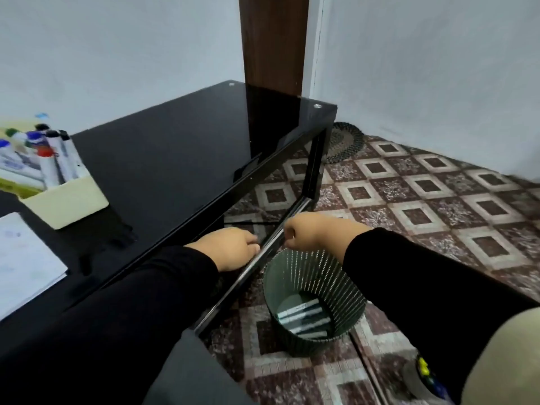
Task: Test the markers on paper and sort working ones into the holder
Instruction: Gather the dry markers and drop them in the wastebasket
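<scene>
Markers (pixel 43 153) standing in cream holder (pixel 67 200) at 9 o'clock on black glass table (pixel 181 147), paper (pixel 23 264) just below it. Left hand (pixel 230 248) and right hand (pixel 315 230) both loosely curled over bin (pixel 314 299) at 5 o'clock, can't tell if either's gripping anything. Few markers lying inside bin.

Both hands hang past the black counter (pixel 175 135) edge, the right hand (pixel 315 233) with fingers curled above a ribbed bin (pixel 314 299) holding markers (pixel 304 317). The left hand (pixel 230 248) is just beside it. A cream holder (pixel 67 200) of markers stands near white paper (pixel 23 264).
</scene>
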